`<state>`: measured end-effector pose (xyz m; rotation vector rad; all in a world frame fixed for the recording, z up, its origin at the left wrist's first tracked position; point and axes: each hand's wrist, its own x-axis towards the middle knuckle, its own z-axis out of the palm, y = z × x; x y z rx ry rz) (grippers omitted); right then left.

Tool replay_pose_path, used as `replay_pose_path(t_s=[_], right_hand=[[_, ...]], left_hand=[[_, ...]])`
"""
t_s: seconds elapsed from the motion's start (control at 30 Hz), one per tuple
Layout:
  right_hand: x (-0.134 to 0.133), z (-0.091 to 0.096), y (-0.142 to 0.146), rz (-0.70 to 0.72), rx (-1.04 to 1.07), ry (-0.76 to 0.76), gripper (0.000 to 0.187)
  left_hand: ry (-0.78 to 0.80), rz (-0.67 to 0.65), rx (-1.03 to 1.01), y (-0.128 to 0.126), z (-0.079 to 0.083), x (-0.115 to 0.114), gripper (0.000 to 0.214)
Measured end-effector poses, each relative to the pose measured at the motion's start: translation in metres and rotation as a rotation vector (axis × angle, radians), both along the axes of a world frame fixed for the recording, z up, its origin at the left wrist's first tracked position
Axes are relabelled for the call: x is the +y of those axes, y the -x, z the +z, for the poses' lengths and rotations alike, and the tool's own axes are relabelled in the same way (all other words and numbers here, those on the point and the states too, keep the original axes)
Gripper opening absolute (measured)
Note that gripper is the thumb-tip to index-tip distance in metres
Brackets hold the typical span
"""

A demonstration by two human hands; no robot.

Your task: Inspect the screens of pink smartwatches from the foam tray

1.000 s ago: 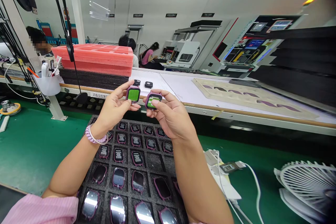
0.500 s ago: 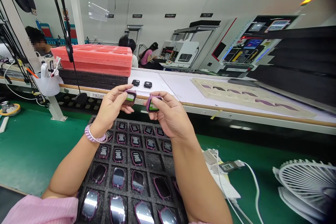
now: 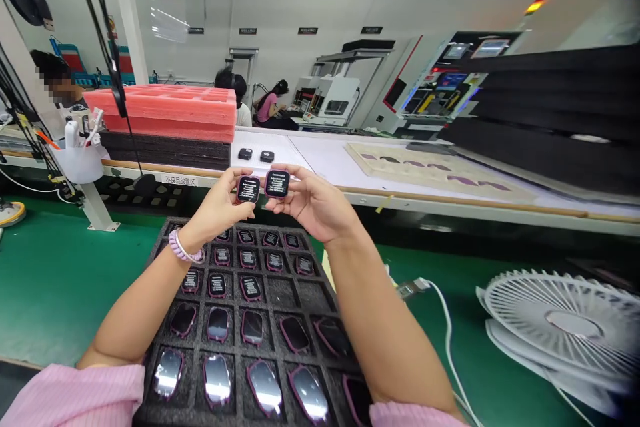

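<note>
Near the middle of the frame, the left hand (image 3: 219, 208) pinches a small square watch body (image 3: 248, 189) between thumb and fingertips, fingers curled closed around its edges, with the dark screen and its white lettering turned toward the camera. Just to the right, the right hand (image 3: 313, 203) grips a second watch body (image 3: 277, 183) the same way, thumb along the lower edge and fingers wrapped over the top and far side. The two pieces sit side by side, nearly touching, level with each other and raised above the tray. Both forearms rise from the bottom corners of the frame and converge toward the centre; the left wrist wears a pale beaded bracelet (image 3: 184, 248), and pink sleeves show at the lower edge. Beneath the arms lies a black foam tray (image 3: 295, 293) on the green mat (image 3: 55, 280), its pockets filled with more purple-rimmed watch bodies, though one pocket in the middle right looks vacant. A white fan (image 3: 560, 327) lies at the lower right, and a stack of pink foam sheets (image 3: 165, 110) sits at the upper left, beyond the bench edge. Other people work in the background.
</note>
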<state>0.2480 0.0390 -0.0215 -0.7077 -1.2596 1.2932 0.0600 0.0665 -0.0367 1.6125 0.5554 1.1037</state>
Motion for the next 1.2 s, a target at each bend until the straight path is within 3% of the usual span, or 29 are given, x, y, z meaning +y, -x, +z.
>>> replay_pose_path(t_s=[0.1, 0.17, 0.3, 0.4, 0.47, 0.57, 0.63, 0.77, 0.87, 0.97, 1.1, 1.2], right_hand=[[-0.018, -0.014, -0.024, -0.014, -0.082, -0.006, 0.058], [-0.036, -0.036, -0.041, -0.015, -0.151, 0.022, 0.067], [-0.072, -0.095, -0.073, -0.019, -0.315, 0.138, 0.059], [-0.088, -0.133, -0.092, -0.045, -0.476, 0.177, 0.056], [-0.092, -0.148, -0.101, -0.091, -0.674, 0.101, 0.052], [-0.091, -0.156, -0.109, -0.151, -0.965, -0.121, 0.043], [-0.090, -0.155, -0.112, -0.136, -1.054, -0.201, 0.044], [-0.090, -0.148, -0.114, -0.140, -1.136, -0.238, 0.056], [-0.087, -0.143, -0.098, -0.131, -1.138, -0.345, 0.046], [-0.078, -0.136, -0.054, -0.017, -1.134, -0.449, 0.030], [-0.069, -0.123, 0.032, 0.211, -1.275, -0.519, 0.020], [-0.069, -0.117, 0.092, 0.284, -1.427, -0.565, 0.017]], left_hand=[[-0.023, -0.078, 0.192, -0.020, -0.018, -0.005, 0.047], [-0.150, -0.107, 0.414, -0.035, -0.036, -0.014, 0.042], [-0.465, -0.176, 0.927, -0.056, -0.077, -0.043, 0.042], [-0.496, -0.129, 1.115, -0.065, -0.102, -0.056, 0.047], [-0.478, -0.094, 1.140, -0.070, -0.112, -0.058, 0.048], [-0.478, -0.084, 1.169, -0.072, -0.117, -0.056, 0.050], [-0.490, -0.116, 1.179, -0.067, -0.114, -0.057, 0.057], [-0.559, -0.080, 1.139, -0.024, -0.092, -0.063, 0.068], [-0.584, 0.096, 1.113, 0.033, -0.070, -0.068, 0.045], [-0.551, 0.259, 1.236, 0.092, -0.058, -0.074, 0.026], [-0.373, 0.327, 1.605, 0.143, -0.071, -0.091, 0.029], [-0.280, 0.397, 1.641, 0.157, -0.093, -0.106, 0.033]])
